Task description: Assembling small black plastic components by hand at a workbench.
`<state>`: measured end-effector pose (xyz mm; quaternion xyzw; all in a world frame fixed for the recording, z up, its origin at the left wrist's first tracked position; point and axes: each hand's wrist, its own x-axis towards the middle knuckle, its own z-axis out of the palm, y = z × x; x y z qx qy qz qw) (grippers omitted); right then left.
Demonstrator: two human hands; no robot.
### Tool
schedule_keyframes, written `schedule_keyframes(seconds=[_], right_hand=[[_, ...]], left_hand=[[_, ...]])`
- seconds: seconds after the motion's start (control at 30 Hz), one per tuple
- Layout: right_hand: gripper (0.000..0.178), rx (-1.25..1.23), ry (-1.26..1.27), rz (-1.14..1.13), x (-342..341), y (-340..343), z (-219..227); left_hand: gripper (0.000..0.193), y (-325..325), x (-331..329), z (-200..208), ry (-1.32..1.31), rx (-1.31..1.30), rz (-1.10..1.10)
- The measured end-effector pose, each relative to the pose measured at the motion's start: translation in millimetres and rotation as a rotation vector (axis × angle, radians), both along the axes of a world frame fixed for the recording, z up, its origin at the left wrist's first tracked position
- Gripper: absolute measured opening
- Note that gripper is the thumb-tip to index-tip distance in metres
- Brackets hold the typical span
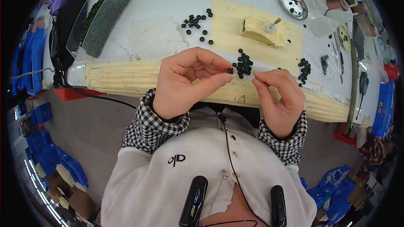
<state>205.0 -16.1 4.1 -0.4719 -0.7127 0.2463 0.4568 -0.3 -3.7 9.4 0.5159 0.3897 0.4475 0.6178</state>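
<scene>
My left hand (179, 82) pinches a small black ribbed wheel (230, 71) between thumb and forefinger, just above the table's near edge. Close by, my right hand (283, 96) has its thumb and forefinger pressed together; whatever they hold, if anything, is too small to make out. Beyond the fingertips lies a pile of similar black wheels (243, 66). A second loose group of wheels (194, 21) is scattered farther off to the left. More small black pieces (304, 70) lie to the right of my right hand.
A yellow-taped block (256, 33) with a small upright stick sits on a yellow sheet (227, 10). At the far right are a round metal dish (293, 4) and a white squeeze bottle (322, 26). A clear tray (105, 21) with dark green bits stands left. Thin tools (340, 54) lie right.
</scene>
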Motion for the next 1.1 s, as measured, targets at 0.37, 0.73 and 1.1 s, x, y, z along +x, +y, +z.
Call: schedule_keyframes(seconds=[0.37, 0.73, 1.1], right_hand=[[0.012, 0.032, 0.023, -0.279, 29, 6, 1], [0.014, 0.063, -0.343, -0.246, 40, 10, -4], [0.013, 0.153, -0.401, -0.211, 34, 17, -7]], left_hand=[[0.014, 10, -5, -4, 0.569, 0.28, 0.144], [0.016, 21, -5, 3, 0.821, 0.469, 0.304], [0.011, 11, 21, -9, 0.764, 0.567, 0.072]])
